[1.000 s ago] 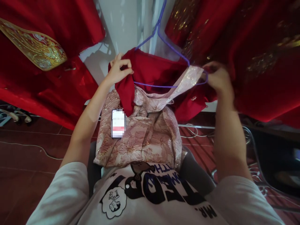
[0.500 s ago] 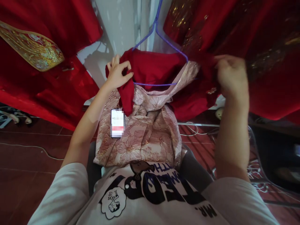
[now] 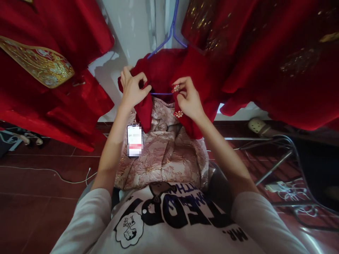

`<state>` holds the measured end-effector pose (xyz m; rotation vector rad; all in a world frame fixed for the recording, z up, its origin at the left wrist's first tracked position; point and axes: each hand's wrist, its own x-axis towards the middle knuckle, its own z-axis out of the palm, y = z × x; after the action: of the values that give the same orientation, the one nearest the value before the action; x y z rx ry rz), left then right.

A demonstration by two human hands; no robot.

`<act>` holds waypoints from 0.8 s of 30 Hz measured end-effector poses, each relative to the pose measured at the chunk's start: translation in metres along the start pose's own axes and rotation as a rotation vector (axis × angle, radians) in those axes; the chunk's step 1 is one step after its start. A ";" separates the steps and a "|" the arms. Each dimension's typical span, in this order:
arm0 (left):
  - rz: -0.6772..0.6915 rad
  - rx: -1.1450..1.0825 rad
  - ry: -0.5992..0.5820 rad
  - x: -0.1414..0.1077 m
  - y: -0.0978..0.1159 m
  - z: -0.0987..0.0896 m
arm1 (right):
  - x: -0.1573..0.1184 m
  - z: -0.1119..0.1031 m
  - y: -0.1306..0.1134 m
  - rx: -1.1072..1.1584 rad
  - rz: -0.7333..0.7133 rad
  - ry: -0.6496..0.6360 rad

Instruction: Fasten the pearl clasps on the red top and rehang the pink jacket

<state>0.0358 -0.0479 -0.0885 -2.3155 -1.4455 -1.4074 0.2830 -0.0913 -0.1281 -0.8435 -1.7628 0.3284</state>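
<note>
A red garment (image 3: 202,72) with pearl-like flower buttons (image 3: 178,114) hangs on a purple hanger (image 3: 172,28) in front of me. My left hand (image 3: 133,85) is closed on one front edge of it. With thumb and finger, my right hand (image 3: 190,98) pinches the opposite front edge beside the upper button. Between the two edges the hanger's lower bar shows. Under the red cloth, a pink and gold brocade garment (image 3: 161,164) spreads over my lap. A phone (image 3: 134,141) with a lit screen lies on the brocade, below my left hand.
Red garments with gold embroidery (image 3: 45,63) hang at both sides. To the right stands a metal-framed chair (image 3: 275,165), with a pale clog (image 3: 256,126) behind it. A white cable (image 3: 60,179) runs over the tiled floor (image 3: 29,211) at left.
My right hand has come inward from the far right, bringing the red garment's right side over the hanger and the brocade neckline. My left hand keeps its grip in nearly the same place.
</note>
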 end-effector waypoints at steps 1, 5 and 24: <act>-0.022 -0.002 0.034 -0.003 0.004 0.000 | -0.003 -0.003 0.002 -0.012 0.001 0.032; -0.094 -0.056 0.102 -0.020 0.026 0.008 | -0.016 -0.015 0.010 -0.090 0.013 0.144; 0.011 -0.314 -0.022 -0.052 0.072 0.029 | -0.029 -0.004 -0.030 0.064 0.059 -0.046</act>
<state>0.1013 -0.1091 -0.1154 -2.5187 -1.2942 -1.7203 0.2799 -0.1331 -0.1294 -0.8493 -1.7629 0.4437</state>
